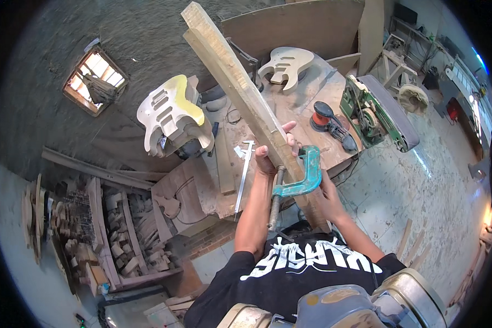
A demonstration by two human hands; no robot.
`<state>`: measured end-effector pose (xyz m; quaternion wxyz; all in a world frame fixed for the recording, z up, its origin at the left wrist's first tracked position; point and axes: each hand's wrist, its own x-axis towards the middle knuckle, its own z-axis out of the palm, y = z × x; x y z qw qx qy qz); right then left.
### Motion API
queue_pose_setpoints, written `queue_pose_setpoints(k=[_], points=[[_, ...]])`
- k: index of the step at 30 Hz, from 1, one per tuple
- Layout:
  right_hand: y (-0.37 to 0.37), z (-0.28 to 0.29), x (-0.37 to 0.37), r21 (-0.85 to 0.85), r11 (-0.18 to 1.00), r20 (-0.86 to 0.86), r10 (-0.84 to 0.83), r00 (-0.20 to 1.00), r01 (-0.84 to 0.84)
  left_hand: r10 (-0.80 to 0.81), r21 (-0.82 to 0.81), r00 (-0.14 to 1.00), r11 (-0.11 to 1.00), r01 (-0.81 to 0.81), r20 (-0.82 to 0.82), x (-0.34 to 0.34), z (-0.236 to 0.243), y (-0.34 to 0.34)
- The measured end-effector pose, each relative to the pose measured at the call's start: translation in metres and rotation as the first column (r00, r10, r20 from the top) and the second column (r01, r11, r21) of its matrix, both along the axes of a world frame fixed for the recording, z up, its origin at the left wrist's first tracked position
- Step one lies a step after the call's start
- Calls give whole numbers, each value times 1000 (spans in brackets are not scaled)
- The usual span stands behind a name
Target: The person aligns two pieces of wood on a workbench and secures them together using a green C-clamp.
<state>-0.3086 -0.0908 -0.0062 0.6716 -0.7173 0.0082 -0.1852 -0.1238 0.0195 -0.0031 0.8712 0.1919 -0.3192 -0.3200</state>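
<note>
Two long wooden strips (240, 87) stacked face to face and held steeply up over the bench (311, 104), seemingly to keep the faces aligned while clamped. Left hand (270, 153) wrapped round the strips, fingers (291, 143) clenched on the wood just above the teal C-clamp (303, 177). Clamp frame hooked across the strips directly below those fingers, screw (276, 199) trailing down toward the chest. Right hand (325, 199) below the clamp, gripping the strips' lower end, fingers mostly hidden behind.
</note>
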Motion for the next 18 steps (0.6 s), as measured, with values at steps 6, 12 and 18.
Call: queue_pose_setpoints(k=[6, 12, 18], points=[[8, -15, 6, -78, 994, -91, -86, 992, 79, 66, 123, 994, 989, -77, 92, -10, 15, -4], [-1, -44, 21, -81, 986, -99, -150, 984, 142, -22, -2, 991, 1000, 22, -132, -11, 39, -7], [-5, -51, 18, -6, 999, -142, -52, 989, 51, 20, 59, 987, 998, -11, -160, -1, 26, -10]])
